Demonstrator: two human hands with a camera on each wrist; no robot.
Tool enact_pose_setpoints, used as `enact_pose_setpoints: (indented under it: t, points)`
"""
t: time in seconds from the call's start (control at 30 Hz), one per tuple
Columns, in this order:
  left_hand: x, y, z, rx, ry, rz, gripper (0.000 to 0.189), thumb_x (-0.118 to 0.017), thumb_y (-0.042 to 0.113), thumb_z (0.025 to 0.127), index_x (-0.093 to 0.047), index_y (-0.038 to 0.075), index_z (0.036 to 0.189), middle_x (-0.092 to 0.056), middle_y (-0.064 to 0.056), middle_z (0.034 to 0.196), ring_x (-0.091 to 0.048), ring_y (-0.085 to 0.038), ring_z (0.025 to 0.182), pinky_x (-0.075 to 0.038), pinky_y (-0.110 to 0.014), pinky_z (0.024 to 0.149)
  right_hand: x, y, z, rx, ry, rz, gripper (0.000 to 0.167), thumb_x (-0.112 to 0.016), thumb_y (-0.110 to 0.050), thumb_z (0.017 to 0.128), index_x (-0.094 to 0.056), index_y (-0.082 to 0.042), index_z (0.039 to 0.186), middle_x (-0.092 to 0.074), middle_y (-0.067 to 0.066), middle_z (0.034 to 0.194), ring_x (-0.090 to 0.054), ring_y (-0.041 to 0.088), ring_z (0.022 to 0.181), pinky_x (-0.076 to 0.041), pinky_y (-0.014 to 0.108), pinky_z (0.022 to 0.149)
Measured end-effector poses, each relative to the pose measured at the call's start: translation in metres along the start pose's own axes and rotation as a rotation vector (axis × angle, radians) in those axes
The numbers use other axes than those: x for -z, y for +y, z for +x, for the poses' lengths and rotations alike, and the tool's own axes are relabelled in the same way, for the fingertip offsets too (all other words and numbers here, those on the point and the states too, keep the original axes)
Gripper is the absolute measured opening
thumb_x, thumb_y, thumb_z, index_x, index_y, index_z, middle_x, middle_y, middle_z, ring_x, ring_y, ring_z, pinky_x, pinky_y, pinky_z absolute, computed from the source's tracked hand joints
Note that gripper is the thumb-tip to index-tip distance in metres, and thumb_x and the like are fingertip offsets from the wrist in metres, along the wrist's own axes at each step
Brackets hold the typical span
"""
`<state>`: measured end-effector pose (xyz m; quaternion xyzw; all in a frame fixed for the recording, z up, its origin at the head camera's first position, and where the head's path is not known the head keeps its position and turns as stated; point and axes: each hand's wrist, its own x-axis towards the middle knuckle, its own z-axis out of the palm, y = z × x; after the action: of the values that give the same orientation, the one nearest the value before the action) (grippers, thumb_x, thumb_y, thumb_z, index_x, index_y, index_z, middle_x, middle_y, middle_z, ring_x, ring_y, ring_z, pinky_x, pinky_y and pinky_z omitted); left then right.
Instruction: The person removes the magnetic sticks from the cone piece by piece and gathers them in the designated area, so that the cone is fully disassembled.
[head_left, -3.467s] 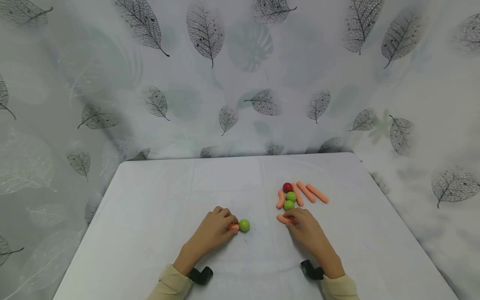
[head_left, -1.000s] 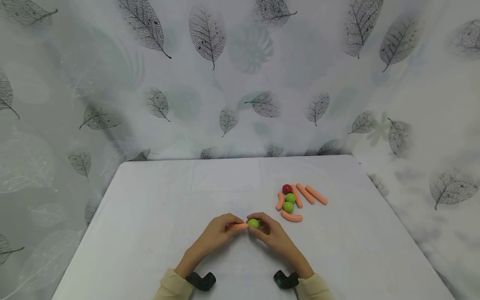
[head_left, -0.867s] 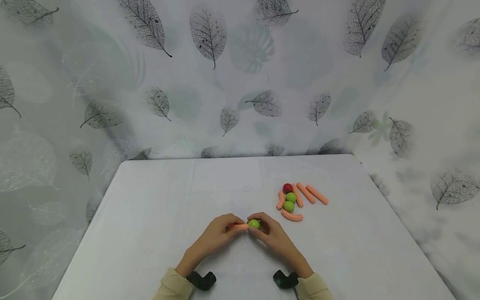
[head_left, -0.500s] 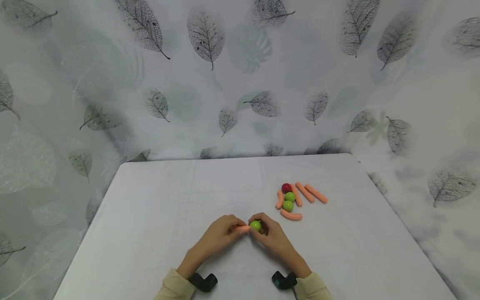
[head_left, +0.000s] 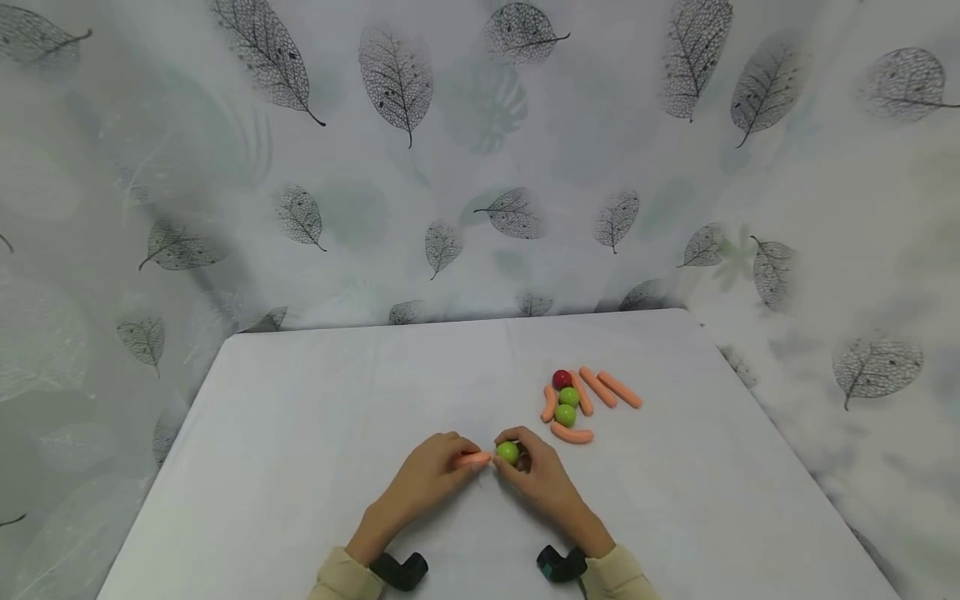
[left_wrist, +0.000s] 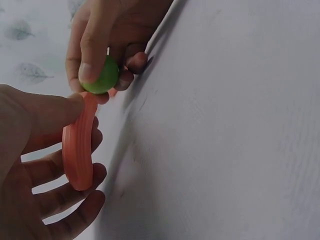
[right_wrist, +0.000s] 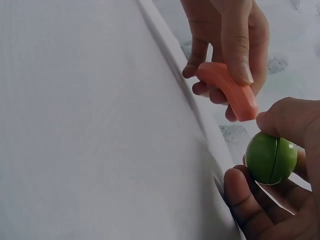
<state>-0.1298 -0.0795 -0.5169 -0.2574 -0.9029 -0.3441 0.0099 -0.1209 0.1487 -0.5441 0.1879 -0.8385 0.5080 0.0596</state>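
Observation:
Near the front middle of the white table, my left hand (head_left: 429,471) pinches a short curved orange stick (head_left: 474,458) between thumb and fingers. Facing it, my right hand (head_left: 542,477) grips a glossy green ball (head_left: 507,452) with thumb and fingertips. In the right wrist view the ball (right_wrist: 270,159) shows a groove across it, and the orange stick's (right_wrist: 230,90) near end points at it across a small gap. Thumb and fingers frame the ridged stick (left_wrist: 77,150) in the left wrist view, its upper end overlapping the lower edge of the ball (left_wrist: 102,77).
Right of the hands lie a red ball (head_left: 562,380), two green balls (head_left: 566,415), a curved orange stick (head_left: 572,434), a shorter one (head_left: 549,403) and three straight sticks (head_left: 597,387). Leaf-printed curtains (head_left: 442,250) surround the white table (head_left: 300,392).
Earlier my right hand was at the curved stick by the pile; it left that stick there, moved left and took the green ball beside my left hand. Lately both hands have barely moved.

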Motion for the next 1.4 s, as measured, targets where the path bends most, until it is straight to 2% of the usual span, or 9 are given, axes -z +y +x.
enact_pose_setpoints:
  t: [0.2, 0.4, 0.5, 0.63, 0.73, 0.9, 1.07, 1.23, 1.4]
  points:
    - [0.007, -0.004, -0.002, -0.004, 0.069, 0.054, 0.011, -0.076, 0.030, 0.096, -0.077, 0.023, 0.104, -0.072, 0.010, 0.098, -0.062, -0.010, 0.093, -0.052, -0.031, 0.084, 0.003, -0.003, 0.001, 0.026, 0.046, -0.081, 0.030, -0.080, -0.004, 0.090, -0.068, -0.011, 0.117, -0.062, 0.006, 0.117, -0.054, 0.007, 0.088, -0.052, 0.021, 0.071]
    - [0.012, -0.006, 0.003, -0.006, 0.114, 0.128, 0.010, -0.080, 0.025, 0.093, -0.077, 0.021, 0.103, -0.070, 0.007, 0.098, -0.057, -0.014, 0.092, -0.051, -0.032, 0.083, 0.010, -0.007, 0.008, 0.056, 0.036, -0.169, 0.035, -0.080, -0.001, 0.089, -0.070, -0.009, 0.122, -0.059, 0.008, 0.118, -0.058, 0.014, 0.097, -0.056, 0.024, 0.078]
    - [0.014, -0.007, 0.009, -0.045, 0.146, 0.164, 0.012, -0.082, 0.022, 0.092, -0.077, 0.019, 0.102, -0.070, 0.005, 0.096, -0.058, -0.017, 0.092, -0.052, -0.033, 0.084, 0.016, -0.010, 0.014, 0.101, 0.038, -0.213, 0.040, -0.080, 0.002, 0.088, -0.066, -0.004, 0.126, -0.063, 0.009, 0.120, -0.062, 0.017, 0.102, -0.059, 0.028, 0.079]
    - [0.015, -0.012, 0.020, -0.106, 0.175, 0.209, 0.014, -0.081, 0.027, 0.091, -0.077, 0.017, 0.100, -0.071, 0.002, 0.094, -0.060, -0.022, 0.092, -0.053, -0.037, 0.084, 0.022, -0.013, 0.022, 0.112, 0.030, -0.316, 0.045, -0.080, -0.001, 0.089, -0.061, -0.002, 0.130, -0.066, 0.009, 0.123, -0.064, 0.016, 0.104, -0.059, 0.031, 0.082]
    - [0.015, -0.016, 0.028, -0.123, 0.160, 0.225, 0.018, -0.078, 0.032, 0.093, -0.078, 0.016, 0.100, -0.071, 0.001, 0.095, -0.059, -0.024, 0.093, -0.053, -0.039, 0.083, 0.025, -0.014, 0.029, 0.105, 0.028, -0.390, 0.045, -0.081, -0.004, 0.089, -0.061, -0.003, 0.130, -0.067, 0.008, 0.122, -0.063, 0.017, 0.103, -0.058, 0.034, 0.084]
    - [0.014, -0.018, 0.036, -0.119, 0.141, 0.251, 0.017, -0.076, 0.032, 0.093, -0.078, 0.016, 0.099, -0.072, -0.001, 0.096, -0.060, -0.026, 0.095, -0.053, -0.042, 0.081, 0.026, -0.010, 0.042, 0.126, 0.016, -0.466, 0.039, -0.079, -0.003, 0.090, -0.063, -0.005, 0.126, -0.065, 0.010, 0.123, -0.064, 0.023, 0.111, -0.058, 0.040, 0.092]
    - [0.013, -0.020, 0.043, -0.116, 0.120, 0.280, 0.016, -0.077, 0.031, 0.092, -0.079, 0.016, 0.098, -0.072, -0.001, 0.098, -0.061, -0.027, 0.098, -0.053, -0.044, 0.080, 0.023, -0.003, 0.055, 0.111, -0.012, -0.548, 0.037, -0.080, -0.007, 0.090, -0.065, -0.005, 0.124, -0.067, 0.011, 0.120, -0.066, 0.025, 0.111, -0.059, 0.040, 0.094]
    - [0.011, -0.021, 0.045, -0.130, 0.089, 0.298, 0.008, -0.079, 0.022, 0.092, -0.080, 0.018, 0.099, -0.070, -0.001, 0.100, -0.062, -0.028, 0.104, -0.054, -0.045, 0.081, 0.021, 0.002, 0.065, 0.102, -0.035, -0.636, 0.038, -0.081, -0.012, 0.091, -0.066, -0.004, 0.125, -0.070, 0.012, 0.119, -0.069, 0.027, 0.109, -0.059, 0.041, 0.094]
    - [0.011, -0.023, 0.045, -0.136, 0.058, 0.295, 0.010, -0.080, 0.018, 0.092, -0.080, 0.021, 0.101, -0.071, 0.000, 0.103, -0.062, -0.027, 0.108, -0.054, -0.045, 0.084, 0.020, 0.005, 0.071, 0.047, -0.088, -0.682, 0.039, -0.079, -0.017, 0.094, -0.065, -0.005, 0.128, -0.071, 0.012, 0.123, -0.068, 0.028, 0.111, -0.058, 0.043, 0.095]
